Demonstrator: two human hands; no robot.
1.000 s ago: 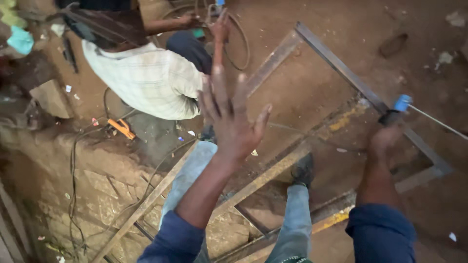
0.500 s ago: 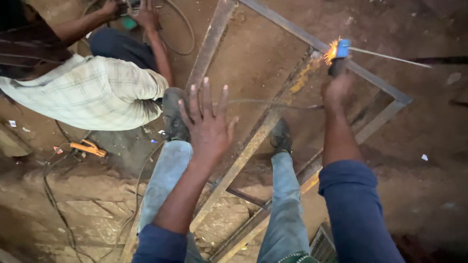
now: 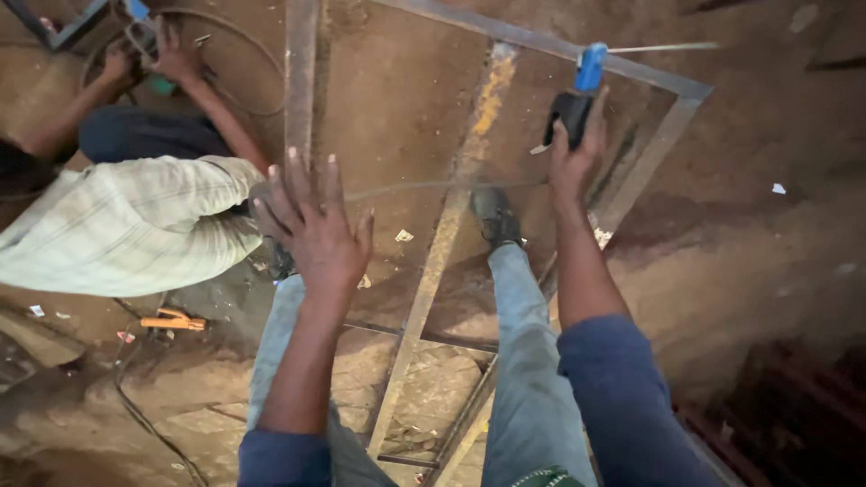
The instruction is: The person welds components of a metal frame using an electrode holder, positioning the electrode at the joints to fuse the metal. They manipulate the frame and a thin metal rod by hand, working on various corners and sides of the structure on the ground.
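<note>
My right hand (image 3: 574,155) grips a welding electrode holder (image 3: 577,90) with a black and blue handle. A thin rod sticks out of it to the right, over the far corner of a rusty metal frame (image 3: 442,252) that lies on the dirt floor. My left hand (image 3: 313,227) is raised in front of me with its fingers spread, holding nothing, back toward the camera. My legs in grey jeans stand on and beside the frame, one shoe (image 3: 494,215) beside its middle bar.
A person in a checked shirt (image 3: 126,230) crouches at the left, both hands on a cable coil (image 3: 207,54) at the top left. An orange tool (image 3: 171,321) lies on the ground at the left. Cables run over the stone and dirt floor.
The spark at the rod tip has gone out. My right hand with the holder now sits over the frame's far right corner. My left hand stays raised and spread.
</note>
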